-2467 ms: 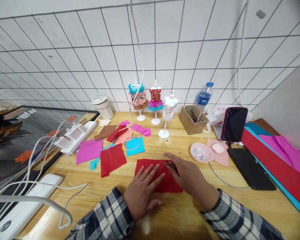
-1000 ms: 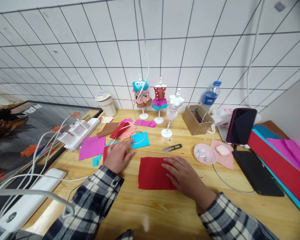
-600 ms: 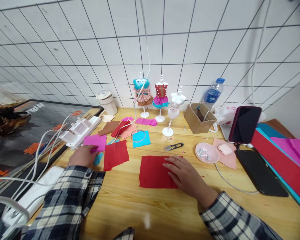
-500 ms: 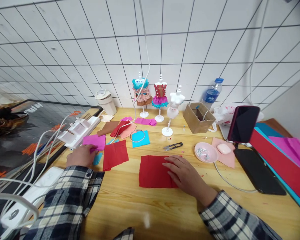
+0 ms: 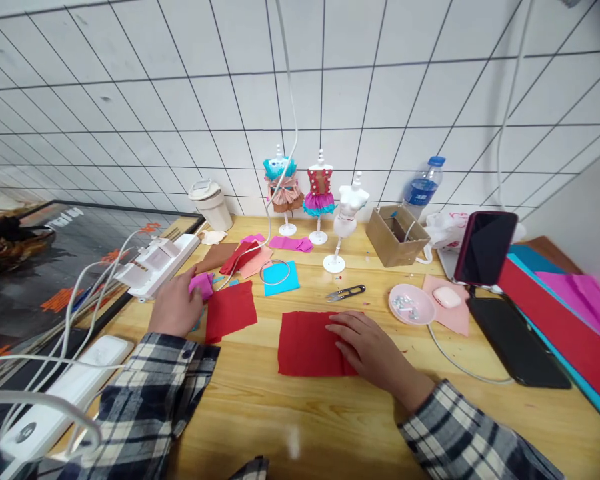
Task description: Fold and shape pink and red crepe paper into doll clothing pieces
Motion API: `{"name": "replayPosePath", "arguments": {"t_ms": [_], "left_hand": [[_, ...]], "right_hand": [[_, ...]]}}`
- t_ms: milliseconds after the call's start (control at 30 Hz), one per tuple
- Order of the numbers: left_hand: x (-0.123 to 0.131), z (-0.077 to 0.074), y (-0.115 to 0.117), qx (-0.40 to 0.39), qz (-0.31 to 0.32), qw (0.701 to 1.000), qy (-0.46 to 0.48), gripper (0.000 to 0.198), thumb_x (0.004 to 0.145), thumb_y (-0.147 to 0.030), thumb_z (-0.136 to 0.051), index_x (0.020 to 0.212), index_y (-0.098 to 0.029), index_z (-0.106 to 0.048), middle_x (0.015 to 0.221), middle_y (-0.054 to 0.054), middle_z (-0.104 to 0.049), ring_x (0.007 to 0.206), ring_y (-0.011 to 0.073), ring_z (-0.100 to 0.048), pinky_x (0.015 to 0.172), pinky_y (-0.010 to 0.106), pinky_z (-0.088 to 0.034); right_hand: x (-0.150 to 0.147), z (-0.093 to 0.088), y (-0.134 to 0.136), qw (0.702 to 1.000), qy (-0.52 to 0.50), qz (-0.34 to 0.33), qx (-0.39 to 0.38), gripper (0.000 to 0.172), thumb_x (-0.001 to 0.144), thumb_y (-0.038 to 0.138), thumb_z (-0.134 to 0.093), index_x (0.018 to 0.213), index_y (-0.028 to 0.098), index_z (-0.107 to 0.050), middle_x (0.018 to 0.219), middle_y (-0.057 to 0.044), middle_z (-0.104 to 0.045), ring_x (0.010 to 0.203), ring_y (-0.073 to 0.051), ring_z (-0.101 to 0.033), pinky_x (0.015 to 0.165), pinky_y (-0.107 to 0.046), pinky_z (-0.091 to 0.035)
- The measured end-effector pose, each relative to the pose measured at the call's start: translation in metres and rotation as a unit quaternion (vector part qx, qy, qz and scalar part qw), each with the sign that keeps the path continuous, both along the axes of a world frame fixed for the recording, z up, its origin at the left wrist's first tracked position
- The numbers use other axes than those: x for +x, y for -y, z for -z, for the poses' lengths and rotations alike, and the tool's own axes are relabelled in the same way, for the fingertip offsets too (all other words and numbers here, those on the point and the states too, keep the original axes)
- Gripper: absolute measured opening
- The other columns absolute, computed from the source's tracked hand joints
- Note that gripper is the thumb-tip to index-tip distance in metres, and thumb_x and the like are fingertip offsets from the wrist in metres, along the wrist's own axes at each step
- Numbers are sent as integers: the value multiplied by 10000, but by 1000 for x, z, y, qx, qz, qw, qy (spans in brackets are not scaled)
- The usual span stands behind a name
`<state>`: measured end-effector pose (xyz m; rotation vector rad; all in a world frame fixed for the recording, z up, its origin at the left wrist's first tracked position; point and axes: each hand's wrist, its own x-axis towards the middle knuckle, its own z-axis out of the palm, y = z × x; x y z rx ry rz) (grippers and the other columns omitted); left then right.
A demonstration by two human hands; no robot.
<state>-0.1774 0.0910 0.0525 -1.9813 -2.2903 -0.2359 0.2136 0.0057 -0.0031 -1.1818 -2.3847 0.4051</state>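
My left hand (image 5: 177, 303) is over a magenta piece of what looks like crepe paper (image 5: 201, 285), its fingers curled onto it and partly hidden. The paper is bunched beside the fingers, and a bit of turquoise shows below them. Just to the right lies a red square piece (image 5: 231, 312). My right hand (image 5: 363, 343) rests palm down, fingers stretched out, on the right part of a larger red sheet (image 5: 305, 343) lying flat on the table. Thread snips (image 5: 347, 293) lie beyond that sheet.
Behind stand two dressed mini mannequins (image 5: 283, 190) (image 5: 320, 193) and a bare white one (image 5: 349, 213). A cardboard box (image 5: 397, 237), a pink dish (image 5: 413, 305) of small pieces and phones (image 5: 520, 343) are right. Power strips (image 5: 165, 263) with cables line the left.
My left hand has moved a little right over the magenta paper, which now looks bunched up with less of it showing. My right hand stays on the red sheet.
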Motion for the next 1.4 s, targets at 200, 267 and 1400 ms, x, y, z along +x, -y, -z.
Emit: {"name": "replayPosePath", "arguments": {"t_ms": [200, 267, 1400], "left_hand": [[44, 7, -29, -17, 139, 988, 59, 383, 909, -342, -389, 1094, -210, -698, 1100, 46, -723, 985, 221, -664, 873, 291, -507], [56, 16, -43, -38, 188, 980, 61, 339, 874, -317, -463, 1099, -225, -698, 1141, 25, -713, 1035, 200, -649, 909, 252, -488], [131, -1, 41, -35, 186, 802, 566, 260, 824, -426, -473, 989, -225, -473, 872, 1, -554, 824, 190, -546, 754, 296, -455]], "right_hand": [[4, 0, -4, 1000, -25, 14, 2, 317, 910, 163, -488, 1201, 219, -599, 1249, -83, -617, 1141, -229, -537, 1005, -455, -443], [5, 1, -5, 999, -30, 18, 3, 313, 908, 162, -490, 1196, 218, -601, 1243, -80, -619, 1137, -224, -538, 1010, -448, -439], [-8, -11, 5, 989, -130, 67, -8, 310, 917, 245, -503, 1213, 221, -596, 1229, -99, -632, 1139, -245, -551, 1013, -472, -422]]}}
